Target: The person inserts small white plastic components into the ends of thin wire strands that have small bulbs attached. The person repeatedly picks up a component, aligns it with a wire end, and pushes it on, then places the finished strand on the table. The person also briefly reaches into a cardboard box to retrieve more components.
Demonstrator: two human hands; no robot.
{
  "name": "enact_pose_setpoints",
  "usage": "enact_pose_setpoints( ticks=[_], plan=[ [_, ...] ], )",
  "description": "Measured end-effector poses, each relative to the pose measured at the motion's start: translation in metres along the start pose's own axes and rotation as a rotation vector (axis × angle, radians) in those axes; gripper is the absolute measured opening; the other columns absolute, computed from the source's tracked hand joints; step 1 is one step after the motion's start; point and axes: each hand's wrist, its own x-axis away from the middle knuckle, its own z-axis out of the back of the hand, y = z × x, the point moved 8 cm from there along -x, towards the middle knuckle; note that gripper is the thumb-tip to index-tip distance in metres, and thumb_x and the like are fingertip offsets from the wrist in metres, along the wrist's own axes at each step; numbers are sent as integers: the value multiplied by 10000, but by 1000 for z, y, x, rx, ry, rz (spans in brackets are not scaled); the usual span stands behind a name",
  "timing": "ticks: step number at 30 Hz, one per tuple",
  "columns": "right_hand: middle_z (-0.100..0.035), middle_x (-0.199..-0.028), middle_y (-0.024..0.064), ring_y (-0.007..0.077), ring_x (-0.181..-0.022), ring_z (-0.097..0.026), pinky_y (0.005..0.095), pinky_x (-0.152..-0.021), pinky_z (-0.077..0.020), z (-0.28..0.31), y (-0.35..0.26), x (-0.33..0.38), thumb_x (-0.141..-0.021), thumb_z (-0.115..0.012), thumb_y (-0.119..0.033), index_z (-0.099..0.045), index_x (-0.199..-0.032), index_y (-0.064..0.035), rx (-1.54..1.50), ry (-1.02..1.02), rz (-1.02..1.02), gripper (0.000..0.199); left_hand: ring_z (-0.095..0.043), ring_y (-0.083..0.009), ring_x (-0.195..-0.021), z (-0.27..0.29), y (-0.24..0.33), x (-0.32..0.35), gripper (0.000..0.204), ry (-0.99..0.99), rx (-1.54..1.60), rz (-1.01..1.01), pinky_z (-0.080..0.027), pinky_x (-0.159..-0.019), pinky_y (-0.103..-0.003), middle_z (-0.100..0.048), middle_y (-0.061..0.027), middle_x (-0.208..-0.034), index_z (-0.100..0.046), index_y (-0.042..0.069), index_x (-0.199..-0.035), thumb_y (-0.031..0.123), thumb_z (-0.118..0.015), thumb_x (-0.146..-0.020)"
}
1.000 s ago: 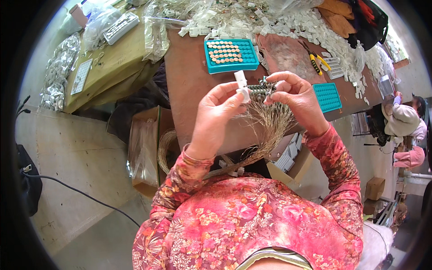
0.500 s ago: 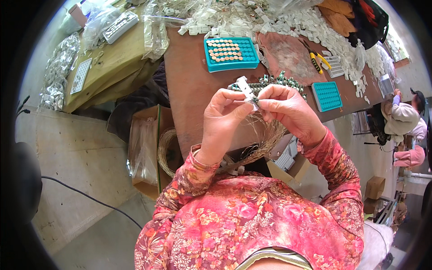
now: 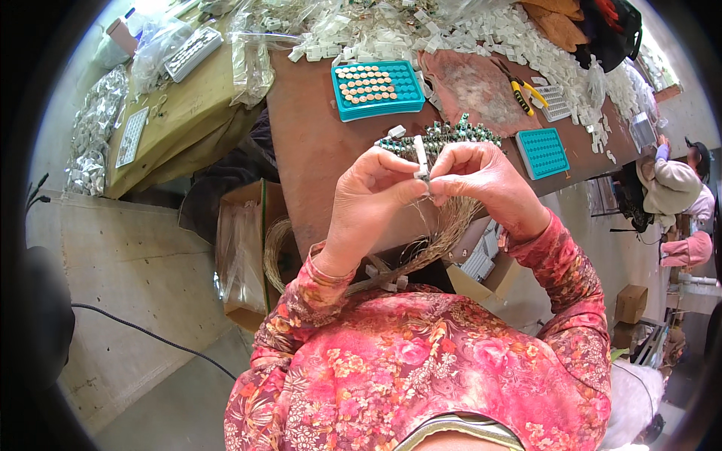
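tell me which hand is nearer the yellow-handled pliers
Right. In the picture, the right hand is below and slightly left of the yellow-handled pliers; the left hand is also below, but much farther left.

White piece [image 3: 420, 152]; pink floral top [image 3: 421, 361]

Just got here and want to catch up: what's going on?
A person's left hand pinches a white piece, with the right hand close against its lower end; whether that hand grips it is too small to tell. Wires hang below the hands, with green parts just beyond. On the table, a turquoise tray holds pale discs in some of its slots.
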Motion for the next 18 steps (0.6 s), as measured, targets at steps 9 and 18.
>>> enact_pose_setpoints(
  ticks=[9,18],
  plan=[
    [-581,-796,-21,49,-741,-522,214,-686,-425,-6,19,-11,-767,-736,-137,-581,-813,-54,-34,-81,-56,182,-618,-92,-878,-10,0,-3,178,-202,122,52,-507,-801,-238,-649,-39,-929,-587,14,-942,-56,-683,-810],
    [-592,-706,-25,25,-567,-544,163,-490,-416,-11,15,10,-907,-627,-113,-620,-911,-8,113,191,66,105,-621,-99,-857,17,-3,5,133,227,-52,-52,-507,-772,-228,-645,-54,-933,-572,16,-967,-3,-656,-866]
  ],
)
